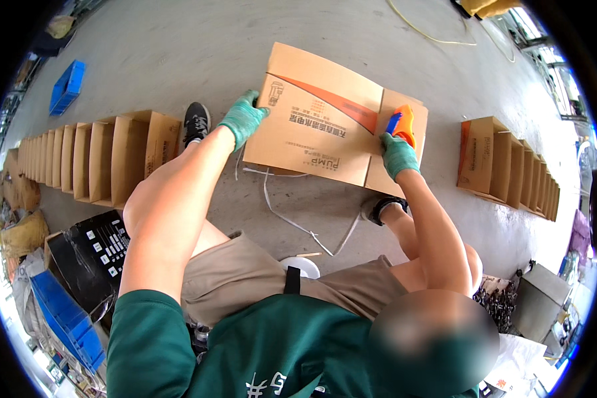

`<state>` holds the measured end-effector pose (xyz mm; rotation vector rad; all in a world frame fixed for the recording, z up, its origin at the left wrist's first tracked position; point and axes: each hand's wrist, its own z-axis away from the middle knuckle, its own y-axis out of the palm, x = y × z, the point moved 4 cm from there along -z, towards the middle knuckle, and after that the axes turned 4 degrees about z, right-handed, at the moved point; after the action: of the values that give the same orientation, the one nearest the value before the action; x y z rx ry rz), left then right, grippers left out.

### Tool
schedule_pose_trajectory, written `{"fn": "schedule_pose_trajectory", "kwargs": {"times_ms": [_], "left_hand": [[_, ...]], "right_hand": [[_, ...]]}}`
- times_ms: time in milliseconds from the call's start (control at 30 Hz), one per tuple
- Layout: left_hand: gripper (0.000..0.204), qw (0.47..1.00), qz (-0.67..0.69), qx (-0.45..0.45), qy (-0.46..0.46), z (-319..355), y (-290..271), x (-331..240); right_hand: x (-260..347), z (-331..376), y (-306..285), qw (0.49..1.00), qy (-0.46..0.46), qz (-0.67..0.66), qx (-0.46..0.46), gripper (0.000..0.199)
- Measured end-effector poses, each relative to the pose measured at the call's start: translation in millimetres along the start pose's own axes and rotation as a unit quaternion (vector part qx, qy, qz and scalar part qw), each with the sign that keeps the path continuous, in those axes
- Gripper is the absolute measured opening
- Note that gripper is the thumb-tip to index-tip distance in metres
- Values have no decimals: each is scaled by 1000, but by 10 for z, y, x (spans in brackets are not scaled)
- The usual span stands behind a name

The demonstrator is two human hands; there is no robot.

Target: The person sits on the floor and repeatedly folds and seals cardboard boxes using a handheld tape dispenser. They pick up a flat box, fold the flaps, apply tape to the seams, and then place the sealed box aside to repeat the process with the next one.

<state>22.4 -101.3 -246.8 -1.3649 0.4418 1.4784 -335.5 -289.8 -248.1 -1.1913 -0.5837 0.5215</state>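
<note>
A flattened brown cardboard box (pixel 318 126) with an orange stripe and dark print is in front of me, between my feet. My left hand (pixel 244 119), in a green glove, is closed on its left edge. In my right hand (pixel 400 156), also gloved in green, is an orange and blue tape dispenser (pixel 404 124), which lies over the right part of the box. My fingers wrap round its lower end, and its roll cannot be made out. Below the box, loose white strapping (pixel 282 215) trails over the floor.
A long row of open cardboard boxes (pixel 99 156) stands at the left, and another row (pixel 509 162) at the right. Behind the left row sits a blue crate (pixel 67 87). A black box (pixel 89 255) and a blue bin (pixel 63 315) are near left. A yellow hose (pixel 431 36) lies far right.
</note>
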Motion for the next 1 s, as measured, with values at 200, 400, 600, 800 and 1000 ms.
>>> {"fn": "schedule_pose_trajectory", "kwargs": {"times_ms": [200, 400, 600, 800, 1000], "left_hand": [[39, 991, -6, -112, -69, -183, -887, -140], [44, 968, 47, -248, 1, -96, -1710, -308], [41, 966, 5, -256, 28, 174, -1723, -592], [44, 970, 20, -235, 62, 174, -1657, -625], [50, 969, -51, -243, 22, 223, -1660, -525]], "right_hand": [[-244, 4, -304, 983, 118, -103, -98, 27], [-346, 206, 258, 977, 165, -122, -50, 32], [439, 146, -1539, 988, 20, -21, -153, 51], [616, 127, -1983, 946, -42, 14, -321, 72], [717, 221, -1984, 922, -161, -60, -346, 62]]}}
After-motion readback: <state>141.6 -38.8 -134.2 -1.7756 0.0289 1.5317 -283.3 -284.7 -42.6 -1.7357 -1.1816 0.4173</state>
